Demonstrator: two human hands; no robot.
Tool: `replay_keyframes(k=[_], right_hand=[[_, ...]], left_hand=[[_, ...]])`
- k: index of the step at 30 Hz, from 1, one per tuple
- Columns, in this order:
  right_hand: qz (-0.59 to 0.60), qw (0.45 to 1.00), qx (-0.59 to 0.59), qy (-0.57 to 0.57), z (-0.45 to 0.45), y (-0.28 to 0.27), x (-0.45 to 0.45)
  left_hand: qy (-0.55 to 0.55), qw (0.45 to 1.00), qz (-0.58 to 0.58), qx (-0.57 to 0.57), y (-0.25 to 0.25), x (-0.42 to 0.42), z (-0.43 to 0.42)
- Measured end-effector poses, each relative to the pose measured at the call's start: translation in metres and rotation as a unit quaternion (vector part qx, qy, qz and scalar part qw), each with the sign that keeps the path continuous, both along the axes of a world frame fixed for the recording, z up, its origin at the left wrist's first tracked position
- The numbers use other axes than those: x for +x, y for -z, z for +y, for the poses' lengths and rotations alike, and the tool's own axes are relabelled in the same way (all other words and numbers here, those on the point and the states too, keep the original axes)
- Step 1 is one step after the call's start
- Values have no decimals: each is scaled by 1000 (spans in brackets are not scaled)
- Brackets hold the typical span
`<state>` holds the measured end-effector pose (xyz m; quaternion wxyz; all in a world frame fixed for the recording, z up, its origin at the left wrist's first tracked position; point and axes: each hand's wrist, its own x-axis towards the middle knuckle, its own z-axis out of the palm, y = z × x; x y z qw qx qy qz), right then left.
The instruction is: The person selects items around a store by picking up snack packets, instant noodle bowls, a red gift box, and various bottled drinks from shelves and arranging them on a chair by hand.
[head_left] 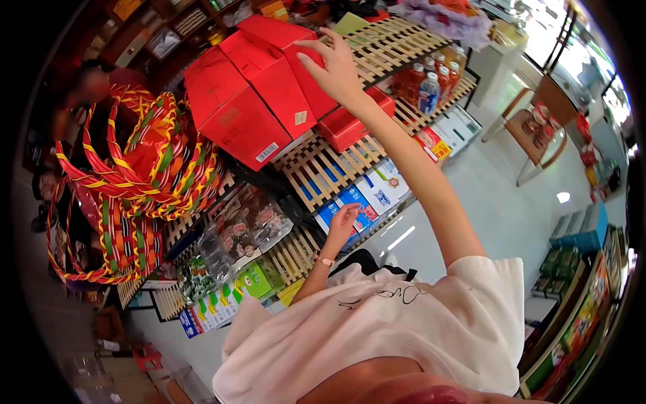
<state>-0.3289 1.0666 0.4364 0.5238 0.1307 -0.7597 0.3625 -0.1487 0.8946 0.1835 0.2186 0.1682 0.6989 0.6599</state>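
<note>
My right hand (334, 67) is raised at the right side of several tall red gift boxes (272, 74) on the upper slatted shelf. Its fingers are spread and nothing shows between them; whether a fingertip touches the nearest box I cannot tell. Beneath that forearm, on the lower slats, lies a flatter red box (356, 122). My left hand (342, 225), with a band on the wrist, hangs low in front of the shelf near blue-and-white cartons (356, 205). Its fingers are loosely bent and apart, holding nothing that I can see.
Woven red, yellow and green baskets (145, 168) stack at the left. Bottled drinks (431, 87) stand on the shelf at the right. Clear-wrapped packs (245, 229) sit lower down. A wooden chair (531, 128) holding red items and a product rack (565, 323) are to the right.
</note>
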Motion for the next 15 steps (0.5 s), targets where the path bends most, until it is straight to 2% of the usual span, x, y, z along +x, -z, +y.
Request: replay_keyframes(k=[3,5,8,11,12,15], right_hand=[[-4,1000,-21,0,-19,-2,-44],[-30,999,-37,-18,-21,3,-62],[-57,998,-28,21,-23,1,-57],[-45,990,-131,-15,-7,3,-74],[-57,990,-131,-24,-3,4,-76],[-55,989,-141,-6,12,1,-82]], left_hand=[[-37,998,-42,8,5,1,-6],[-61,998,-9,19,16,-3,-8],[-42,998,-33,19,23,-16,-8],[-3,999,-35,-11,19,-37,3],[2,999,-40,-14,16,-45,11],[14,997,-43,57,11,-68,34]])
